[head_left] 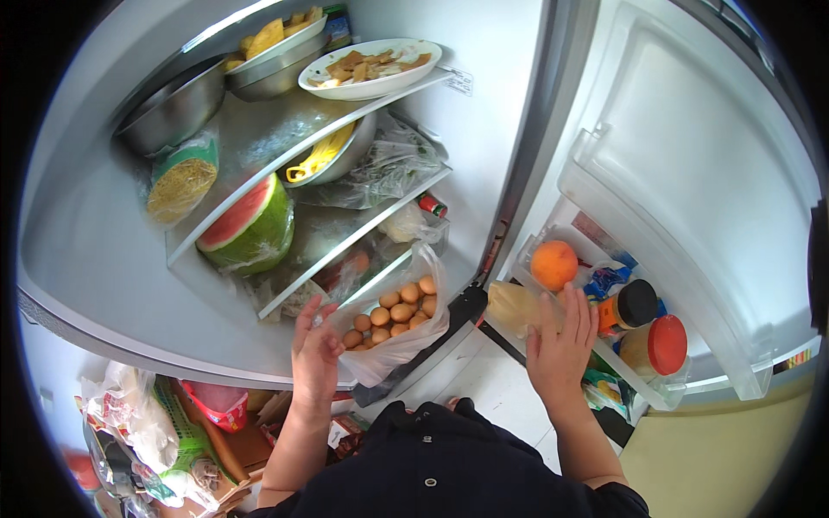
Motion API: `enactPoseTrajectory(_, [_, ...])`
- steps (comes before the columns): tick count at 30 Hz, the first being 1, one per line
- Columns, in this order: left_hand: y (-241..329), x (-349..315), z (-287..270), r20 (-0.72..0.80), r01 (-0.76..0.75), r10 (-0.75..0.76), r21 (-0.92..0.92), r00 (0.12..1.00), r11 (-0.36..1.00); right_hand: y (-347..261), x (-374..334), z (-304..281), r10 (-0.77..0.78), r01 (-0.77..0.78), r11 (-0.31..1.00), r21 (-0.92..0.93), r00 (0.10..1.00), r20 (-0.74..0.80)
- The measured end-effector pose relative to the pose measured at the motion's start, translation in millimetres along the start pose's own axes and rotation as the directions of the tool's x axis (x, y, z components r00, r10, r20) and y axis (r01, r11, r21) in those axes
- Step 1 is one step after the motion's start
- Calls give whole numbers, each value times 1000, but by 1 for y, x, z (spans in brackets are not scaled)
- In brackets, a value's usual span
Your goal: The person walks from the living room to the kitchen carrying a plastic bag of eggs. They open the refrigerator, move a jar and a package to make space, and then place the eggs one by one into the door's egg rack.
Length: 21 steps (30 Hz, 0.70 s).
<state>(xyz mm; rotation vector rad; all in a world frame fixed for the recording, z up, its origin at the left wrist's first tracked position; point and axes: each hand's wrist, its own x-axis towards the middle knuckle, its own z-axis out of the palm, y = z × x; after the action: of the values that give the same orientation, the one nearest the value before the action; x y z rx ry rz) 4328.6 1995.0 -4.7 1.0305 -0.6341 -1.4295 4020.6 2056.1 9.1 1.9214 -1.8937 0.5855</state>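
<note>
My left hand [316, 352] is at the front of the open fridge, its fingers curled at the left edge of a thin white plastic bag [386, 361]. Several brown eggs [399, 312] show through the bag's wide mouth. Over by the open door, my right hand [561, 344] lies with fingers stretched at the edge of the door's lower shelf. A pale yellowish bag or packet [511, 306] lies beside its thumb side, partly behind the fingers. Just beyond the fingertips sits an orange-red round fruit [553, 265]. A dark-lidded jar [637, 304] and a red-lidded jar [667, 344] stand to the right.
Fridge shelves hold a cut watermelon [259, 229], a plate of food [371, 71], metal bowls [177, 108], bagged greens [393, 164] and a bag of yellow grains [183, 181]. Plastic bags [142, 423] and boxes crowd the lower left. The door shelf has a clear raised rail [643, 246].
</note>
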Motion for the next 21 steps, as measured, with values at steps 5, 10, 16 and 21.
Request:
enactPoseTrajectory(5, [-7,-3,-1,90,-27,24,39,996,999,5,-6,1,25,-26,1000,4,992,123])
enactPoseTrajectory(10, [-8,1,1,118,-33,27,49,993,998,0,-6,3,12,-9,1000,-24,991,131])
enactPoseTrajectory(16, [2,0,-1,169,35,-37,11,985,999,-19,-1,1,44,-38,998,-47,989,144])
enactPoseTrajectory(21, [10,5,-11,269,115,-119,28,956,993,-42,4,5,73,-66,996,-66,990,118])
